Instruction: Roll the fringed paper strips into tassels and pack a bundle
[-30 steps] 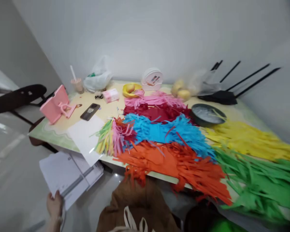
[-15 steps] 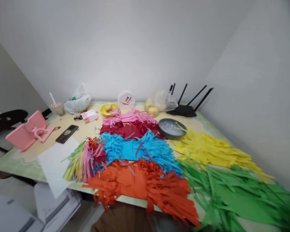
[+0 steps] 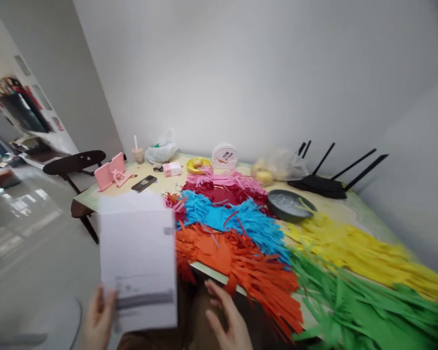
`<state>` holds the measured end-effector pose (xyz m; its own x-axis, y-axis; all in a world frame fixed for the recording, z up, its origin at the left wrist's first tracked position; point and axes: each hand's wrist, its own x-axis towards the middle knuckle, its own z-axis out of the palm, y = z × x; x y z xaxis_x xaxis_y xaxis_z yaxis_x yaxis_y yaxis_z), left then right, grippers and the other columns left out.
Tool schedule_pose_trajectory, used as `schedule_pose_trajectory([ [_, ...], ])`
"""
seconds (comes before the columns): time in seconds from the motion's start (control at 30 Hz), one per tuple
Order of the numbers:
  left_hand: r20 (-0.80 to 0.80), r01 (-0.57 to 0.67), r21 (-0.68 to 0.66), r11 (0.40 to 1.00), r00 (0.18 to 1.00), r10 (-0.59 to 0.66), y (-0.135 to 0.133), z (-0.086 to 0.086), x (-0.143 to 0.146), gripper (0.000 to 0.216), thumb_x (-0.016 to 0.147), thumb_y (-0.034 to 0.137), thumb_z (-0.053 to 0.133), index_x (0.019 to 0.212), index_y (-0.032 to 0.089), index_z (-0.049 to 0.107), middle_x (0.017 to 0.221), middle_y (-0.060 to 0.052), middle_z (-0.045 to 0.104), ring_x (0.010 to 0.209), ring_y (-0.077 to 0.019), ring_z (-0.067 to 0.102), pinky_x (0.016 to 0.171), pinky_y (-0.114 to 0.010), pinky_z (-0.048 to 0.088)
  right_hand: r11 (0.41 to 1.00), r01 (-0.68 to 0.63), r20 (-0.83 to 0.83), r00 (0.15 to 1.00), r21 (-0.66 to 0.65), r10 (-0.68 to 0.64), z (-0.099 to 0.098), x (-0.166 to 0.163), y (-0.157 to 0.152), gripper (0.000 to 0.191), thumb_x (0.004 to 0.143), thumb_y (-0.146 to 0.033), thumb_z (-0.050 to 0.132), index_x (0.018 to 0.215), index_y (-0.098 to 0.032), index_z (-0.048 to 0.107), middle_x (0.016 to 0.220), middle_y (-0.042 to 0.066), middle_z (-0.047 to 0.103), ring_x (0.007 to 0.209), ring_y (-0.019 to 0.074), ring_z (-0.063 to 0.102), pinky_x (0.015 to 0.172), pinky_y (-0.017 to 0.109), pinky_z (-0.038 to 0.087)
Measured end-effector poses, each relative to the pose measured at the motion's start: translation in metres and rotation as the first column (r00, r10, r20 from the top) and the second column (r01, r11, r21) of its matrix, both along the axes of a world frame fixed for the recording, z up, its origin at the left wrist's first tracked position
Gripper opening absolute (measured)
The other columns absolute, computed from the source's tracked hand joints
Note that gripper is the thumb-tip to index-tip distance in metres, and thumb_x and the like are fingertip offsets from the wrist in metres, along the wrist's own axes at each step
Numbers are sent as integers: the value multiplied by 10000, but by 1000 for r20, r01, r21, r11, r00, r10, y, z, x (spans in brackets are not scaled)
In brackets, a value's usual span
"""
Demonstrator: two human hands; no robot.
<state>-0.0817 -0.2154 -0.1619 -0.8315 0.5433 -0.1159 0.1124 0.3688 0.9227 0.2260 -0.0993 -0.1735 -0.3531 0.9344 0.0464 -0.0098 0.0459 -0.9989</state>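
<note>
White rectangular printed paper [image 3: 140,257]: left of the orange fringed sheet [image 3: 213,250] | our left hand [image 3: 99,318] clamps its lower left edge | our right hand [image 3: 229,318] holds nothing, fingers apart | we judge it light, bendy, easily creased; grip both side edges.

We face a plain pale grey wall [image 3: 241,73], with another wall [image 3: 423,146] meeting it at the right and a darker grey wall [image 3: 67,73] at the left. A dark chair [image 3: 76,162] stands by the counter's [image 3: 87,198] left end. Far left, we see a blurred dark panel [image 3: 24,114] and glossy floor [image 3: 65,253] catching bright reflections.
</note>
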Motion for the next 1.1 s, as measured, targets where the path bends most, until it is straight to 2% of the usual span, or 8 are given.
schedule_pose_trajectory([
  [0.03, 93, 41, 71, 997, 994, -48, 7, -4, 19, 617, 623, 724, 697, 1040, 273, 641, 996, -38, 740, 955, -340, 681, 784, -425, 590, 999, 30, -90, 995, -40, -33, 3, -7, 6, 571, 819, -591, 669, 1288, -265, 640, 1334, 133, 647, 1209, 323, 612, 1009, 461, 510],
  [0.13, 279, 406, 179, 896, 853, -442, 27, -12, 61, 488, 759, 670, 627, 1026, 262, 636, 913, -55, 734, 850, -304, 690, 691, -402, 584, 977, 50, -275, 955, -205, -107, 10, -20, 14, 662, 722, -662, 727, 1189, -194, 690, 1215, 167, 712, 1133, 336, 661, 969, 471, 530],
  [0.27, 96, 681, 232, 694, 694, -713, 63, 7, 58, 382, 864, 518, 614, 1121, 235, 602, 1110, -95, 698, 965, -270, 671, 831, -390, 565, 902, 254, -173, 929, -350, -328, 7, -24, 6, 590, 685, -629, 780, 1008, -136, 747, 1032, 157, 770, 992, 344, 706, 890, 466, 561],
  [0.4, -292, 738, 263, 622, 675, -678, 109, 53, 43, 476, 924, 377, 569, 1373, 278, 447, 1391, -117, 540, 1149, -256, 604, 966, -406, 502, 892, 285, -94, 937, -350, -336, 7, -35, -5, 598, 689, -640, 769, 980, -117, 754, 970, 159, 775, 928, 344, 712, 811, 469, 581],
  [0.53, -463, 791, 75, 607, 567, -681, 132, 77, 50, 265, 947, 346, 513, 1182, 229, 554, 1171, -109, 627, 1123, -268, 584, 998, -428, 438, 920, 258, -37, 959, -295, -281, 13, -44, -9, 603, 711, -660, 735, 962, -112, 761, 932, 155, 773, 920, 347, 705, 795, 463, 583],
  [0.67, -386, 762, 47, 645, 610, -692, 132, 67, 53, 182, 933, 405, 527, 961, 225, 514, 931, -55, 596, 876, -234, 579, 810, -360, 458, 926, 289, 66, 957, -244, -282, 14, -44, -9, 622, 703, -704, 706, 906, -121, 778, 902, 143, 772, 914, 346, 697, 846, 461, 565],
  [0.93, -112, 810, 109, 576, 586, -803, 124, 61, 33, 423, 791, 460, 662, 596, 211, 381, 595, 36, 375, 591, -144, 367, 559, -267, 298, 915, 280, 95, 960, -292, -264, -4, -42, -18, 589, 723, -667, 708, 960, -131, 768, 936, 118, 765, 908, 338, 687, 824, 456, 567],
  [1.1, 80, 902, 184, 390, 382, -921, 126, 75, 18, 524, 779, 450, 672, 564, 202, 263, 559, 52, 268, 551, -107, 254, 519, -251, 230, 914, -83, -158, 987, -397, 21, -1, -38, -14, 654, 602, -604, 830, 1070, -156, 735, 1041, 127, 754, 938, 299, 690, 839, 425, 552],
])
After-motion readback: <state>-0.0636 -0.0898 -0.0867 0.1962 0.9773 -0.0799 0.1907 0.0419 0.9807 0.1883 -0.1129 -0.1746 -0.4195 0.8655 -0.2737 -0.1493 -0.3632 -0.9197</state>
